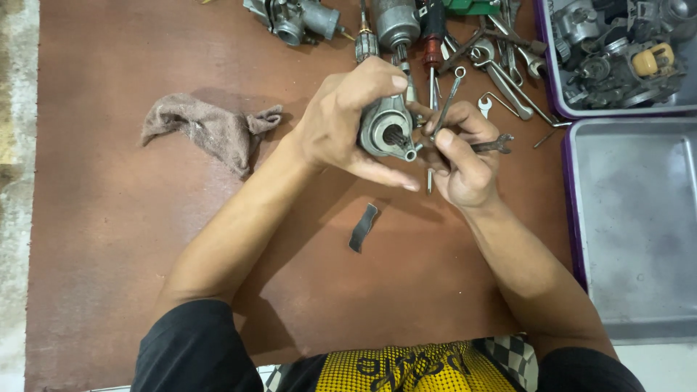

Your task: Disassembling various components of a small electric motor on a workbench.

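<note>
Tools [501,54], rag [207,129] and grey trays [639,218] crowd a brown board [109,239].

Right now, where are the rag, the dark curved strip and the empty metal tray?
rag [210,129], head view, middle folds.
dark curved strip [363,227], head view, its centre.
empty metal tray [639,218], head view, bare floor.

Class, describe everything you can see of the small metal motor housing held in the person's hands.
The motor housing is a small grey metal casting, dull and worn, with a round end face turned up to the camera. A dark toothed shaft sticks out of its centre, and a small mounting ear shows at its lower right edge. The left hand wraps around its body, holding it above the brown table. The right hand meets it at the right side, holding a small wrench.
</note>
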